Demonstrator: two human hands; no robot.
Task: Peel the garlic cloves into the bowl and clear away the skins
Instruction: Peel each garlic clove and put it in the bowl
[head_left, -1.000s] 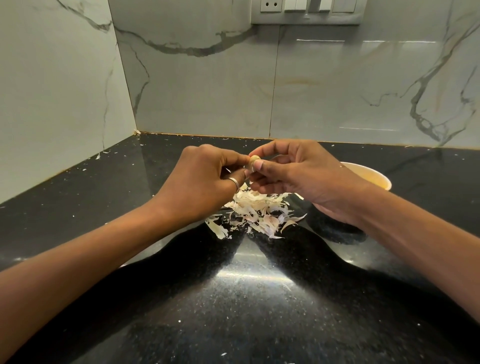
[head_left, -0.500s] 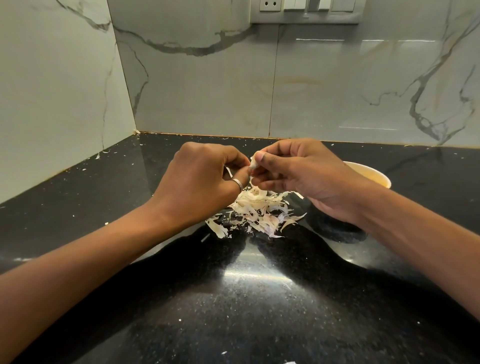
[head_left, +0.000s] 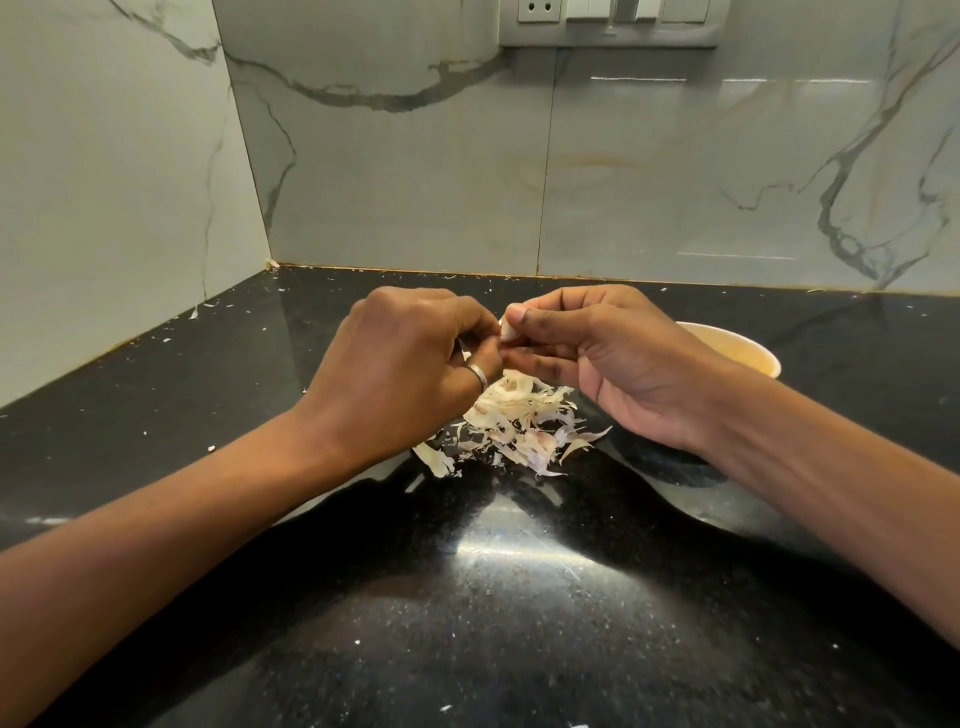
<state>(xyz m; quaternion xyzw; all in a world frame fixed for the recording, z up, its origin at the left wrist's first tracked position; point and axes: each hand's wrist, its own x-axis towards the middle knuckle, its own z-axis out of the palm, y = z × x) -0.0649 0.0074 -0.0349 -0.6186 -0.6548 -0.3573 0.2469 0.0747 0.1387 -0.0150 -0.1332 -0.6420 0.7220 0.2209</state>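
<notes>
Right hand (head_left: 613, 358) grip pinches garlic clove (head_left: 508, 330); left hand (head_left: 405, 364) grip also on it; skins (head_left: 519, 421) directly below.

Qty: 2 grips (head_left: 400, 364) (head_left: 623, 358), 1 clove (head_left: 508, 330), 1 bowl (head_left: 748, 345).

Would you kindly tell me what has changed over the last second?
Very little moved. A fingertip of the right hand shifted up over the top of the garlic clove, which now looks whiter than the tan it showed a second ago. The left hand and right hand still pinch it above the skin pile. The pile and the bowl stayed put.
</notes>
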